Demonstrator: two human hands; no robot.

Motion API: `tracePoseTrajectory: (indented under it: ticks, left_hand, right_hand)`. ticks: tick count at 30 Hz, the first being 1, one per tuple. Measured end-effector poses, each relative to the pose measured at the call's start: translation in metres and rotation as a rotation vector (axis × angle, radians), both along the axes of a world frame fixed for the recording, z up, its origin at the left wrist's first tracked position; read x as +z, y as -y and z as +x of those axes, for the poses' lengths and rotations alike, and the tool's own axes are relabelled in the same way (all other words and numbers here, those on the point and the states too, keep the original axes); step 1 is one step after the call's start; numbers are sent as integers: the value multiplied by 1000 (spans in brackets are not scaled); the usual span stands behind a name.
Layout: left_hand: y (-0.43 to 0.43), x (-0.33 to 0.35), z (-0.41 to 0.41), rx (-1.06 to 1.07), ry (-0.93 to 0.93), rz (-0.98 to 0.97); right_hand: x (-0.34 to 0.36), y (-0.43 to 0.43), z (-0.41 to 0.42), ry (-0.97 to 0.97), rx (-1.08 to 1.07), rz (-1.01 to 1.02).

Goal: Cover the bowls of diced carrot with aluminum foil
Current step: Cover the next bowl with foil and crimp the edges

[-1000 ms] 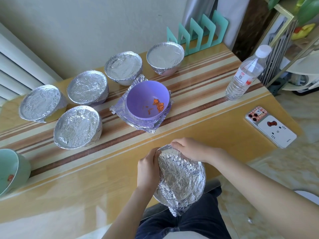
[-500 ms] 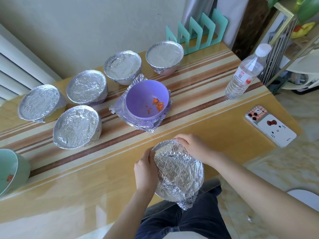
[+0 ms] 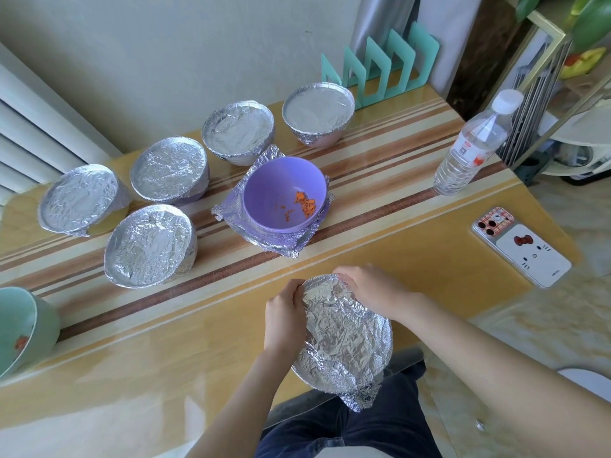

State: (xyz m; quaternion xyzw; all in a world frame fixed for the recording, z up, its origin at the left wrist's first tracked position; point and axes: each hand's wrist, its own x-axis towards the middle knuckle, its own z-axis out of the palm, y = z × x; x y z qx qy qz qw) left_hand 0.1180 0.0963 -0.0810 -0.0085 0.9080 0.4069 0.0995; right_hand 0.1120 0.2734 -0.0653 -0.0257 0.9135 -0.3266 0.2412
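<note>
Foil-wrapped bowl [image 3: 344, 338] between both hands [image 3: 375, 292]

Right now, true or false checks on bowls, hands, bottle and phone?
1. The left hand and right hand both hold the foil-wrapped bowl. True.
2. The purple bowl is covered. False: it is open, standing on a foil sheet, carrot bits inside.
3. Five other foil-covered bowls stand on the table. True.
4. The water bottle lies on its side. False: it stands upright.
5. The green bowl is foil-covered. False: it is uncovered.
6. The phone lies flat on the table. True.
</note>
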Motion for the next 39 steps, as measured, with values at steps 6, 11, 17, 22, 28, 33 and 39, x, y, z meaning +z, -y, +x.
tracePoseTrajectory:
  ticks: [6,11,17,22,28,33,39]
  left_hand:
    - [-2,-1,2,27,-14,-13]
    - [-3,2,3,12,-32,-27]
    - [-5,0,1,-28,-25,-59]
    - [-3,-2,1,-75,-17,-98]
    - [-3,-3,2,-78,-42,-113]
    - [-1,-4,5,-83,-31,-118]
    - [0,-3,6,-67,-40,-114]
  right_hand:
    - [1,7,-6,-29,87,137]
    - [0,10,-8,-25,91,93]
    - [8,16,-9,-86,88,27]
    - [9,22,-17,-105,139,112]
    - [8,20,-22,25,116,-40]
    - [4,18,-21,70,106,-88]
    - [2,6,-10,78,12,-148]
